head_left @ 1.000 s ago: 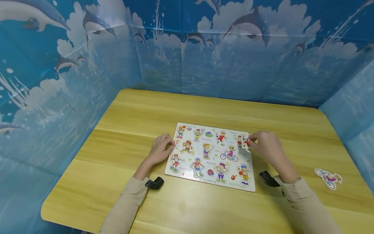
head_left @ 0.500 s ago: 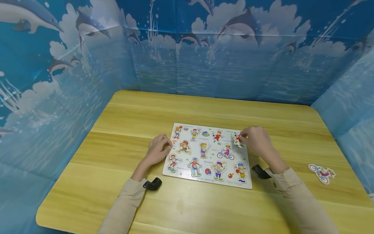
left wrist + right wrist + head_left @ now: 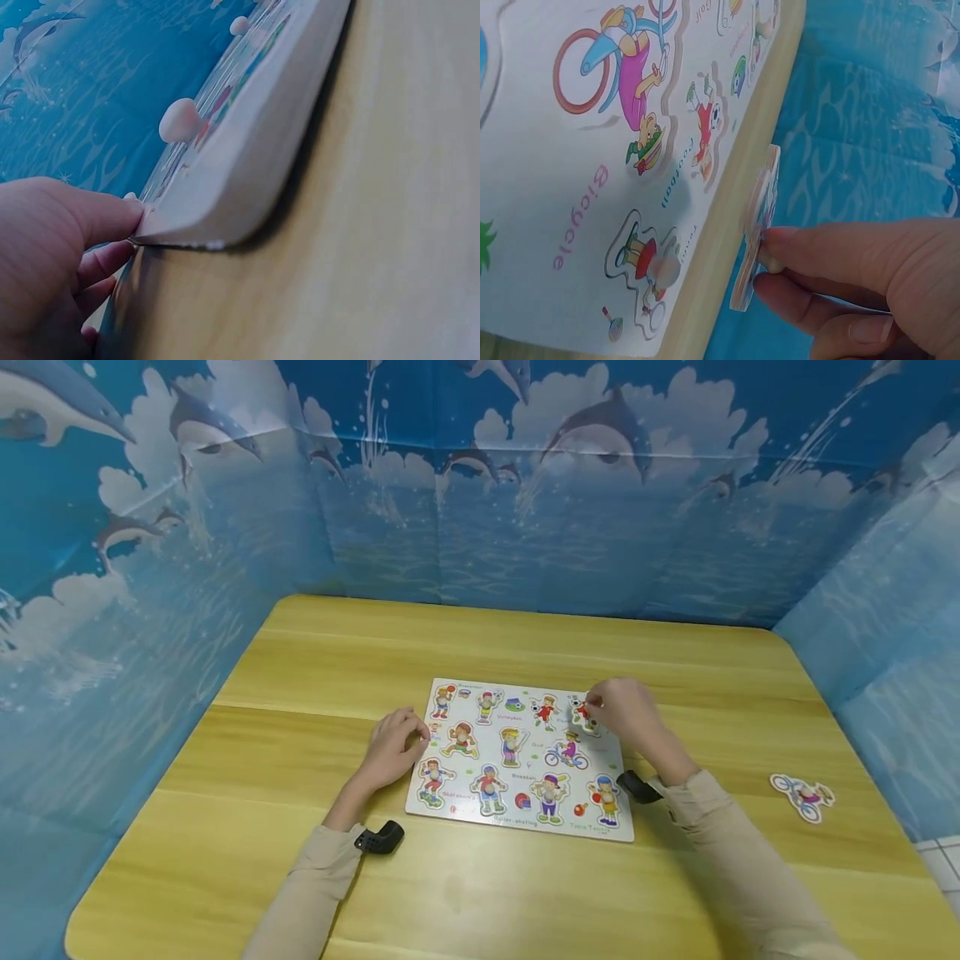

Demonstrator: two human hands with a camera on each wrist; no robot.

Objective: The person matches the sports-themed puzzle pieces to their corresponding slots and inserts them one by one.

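Observation:
A white peg puzzle board with sports figures lies flat on the wooden table. My right hand pinches a small cut-out figure piece by its peg, over the board's far right part. In the right wrist view the piece stands tilted on edge, lifted off the board. My left hand lies at the board's left edge, fingers loosely curled. In the left wrist view its thumb presses on the corner of the board.
A loose bicycle-rider piece lies on the table far to the right. Blue dolphin-print screens wall in the table at the back and on both sides. Bare wood lies beyond the board.
My right hand has carried the pinched piece leftward, from the board's right edge to over its far right part. The left hand has stayed at the left edge.

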